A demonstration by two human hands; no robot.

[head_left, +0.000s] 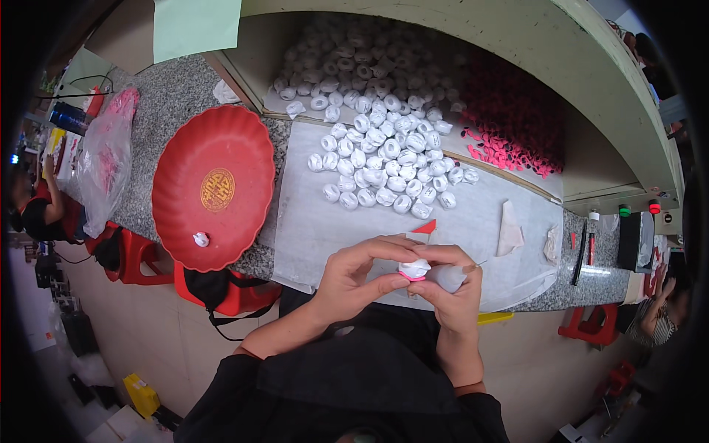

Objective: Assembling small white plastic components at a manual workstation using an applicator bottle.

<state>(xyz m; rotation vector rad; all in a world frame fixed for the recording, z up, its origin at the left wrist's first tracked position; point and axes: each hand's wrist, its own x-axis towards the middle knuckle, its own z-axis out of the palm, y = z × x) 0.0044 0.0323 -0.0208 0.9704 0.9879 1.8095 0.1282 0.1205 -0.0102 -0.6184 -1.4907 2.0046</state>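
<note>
Right now both hands meet at about 6 o'clock from the middle of the view, just over the near edge of the white sheet (325,221) spread on the granite counter (166,103). The left hand (353,277) and the right hand (450,284) are closed from either side around a small white wrapped piece (414,268) with a pink ring showing at its underside; thumbs and forefingers pinch it, and the other fingers curl loosely. The right hand also seems to have a scrap of clear film (448,277) under its fingers, though how that is held cannot be told.

At 12 o'clock from the hands lies a heap of white wrapped pieces (388,166), with more heaped behind in the recessed bay. A pile of pink rings (509,140) sits at 2 o'clock. A red scalloped tray (214,184) rests at 10 o'clock, carrying one lone white piece (200,239) near its front rim.

Judging by the pinch, the step in hand looks like fitting or seating the ring on the wrapped piece. The next move would call for steady counter-pressure from both thumbs, so the ring sits evenly and the wrapping does not tear or slip.
</note>
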